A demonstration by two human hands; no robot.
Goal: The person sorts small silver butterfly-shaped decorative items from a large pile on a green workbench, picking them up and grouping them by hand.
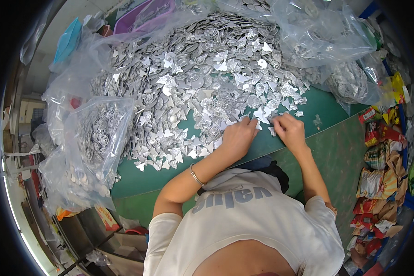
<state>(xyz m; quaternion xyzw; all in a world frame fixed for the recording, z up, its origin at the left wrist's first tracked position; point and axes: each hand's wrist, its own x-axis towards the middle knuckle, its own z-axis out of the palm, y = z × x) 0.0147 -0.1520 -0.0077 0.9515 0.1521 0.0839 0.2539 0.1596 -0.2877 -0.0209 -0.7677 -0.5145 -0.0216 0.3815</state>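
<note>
A broad heap of small flat silver metal pieces (pixel 198 80) covers the green tabletop (pixel 138 181); some are butterfly-shaped, others round or openwork. At the heap's near right edge, my left hand (pixel 239 135) has its fingers curled and pressed together, fingertips down among the pieces. Just to its right, my right hand (pixel 290 131) is closed in a pinch, with a small silver piece (pixel 272 132) right by its fingertips. What either hand grips is too small and too covered to make out. A bright butterfly-shaped piece (pixel 260 114) lies between and just beyond the hands.
Clear plastic bags (pixel 99 138) holding silver pieces stand at the left, and more clear plastic (pixel 326 37) lies at the back right. A purple bin (pixel 145 18) sits at the far left. Colourful packets (pixel 372 181) line the right side. One loose piece (pixel 317 121) lies right of my right hand.
</note>
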